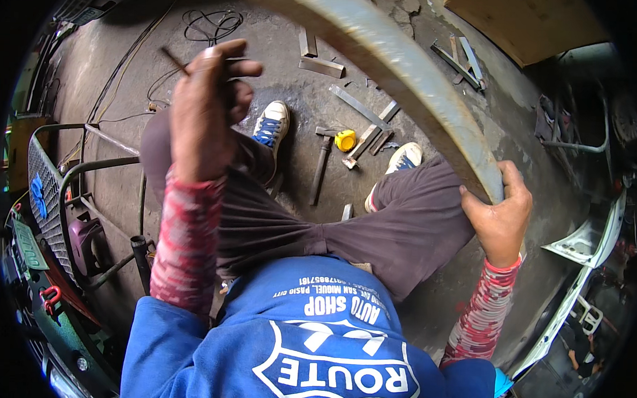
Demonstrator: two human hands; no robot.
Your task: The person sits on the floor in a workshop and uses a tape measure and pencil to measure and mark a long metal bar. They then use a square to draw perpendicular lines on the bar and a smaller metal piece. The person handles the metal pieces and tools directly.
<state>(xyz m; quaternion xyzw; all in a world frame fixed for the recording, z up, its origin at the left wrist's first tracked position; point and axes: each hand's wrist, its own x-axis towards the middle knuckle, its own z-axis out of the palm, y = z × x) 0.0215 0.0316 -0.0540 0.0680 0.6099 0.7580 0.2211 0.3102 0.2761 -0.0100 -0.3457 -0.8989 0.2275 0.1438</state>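
A stained grey concrete floor (426, 329) lies beneath everything. Along its left edge stands a dark tubular metal frame with a mesh panel (47, 182). A long, curved, grey metal bar (407, 65), worn and scuffed, arcs above the floor from its far side down to the person's right knee. Under the arc, on the floor's middle, lie a dark hammer (321, 164), its head toward the far edge, and a flat grey metal strip (360, 106). Two white-toed sneakers with blue laces (270, 129) stand either side of the hammer. The right hand (499, 216) grasps the bar's near end, thumb on its face, fingers round the outer edge. The left hand (213, 111) is raised, fingers partly curled. A round yellow tape measure (345, 139) sits just beside the hammer's head. A thin dark brown rod (174, 61) juts out beside the left hand's knuckles; whether the fingers grip it, I cannot tell
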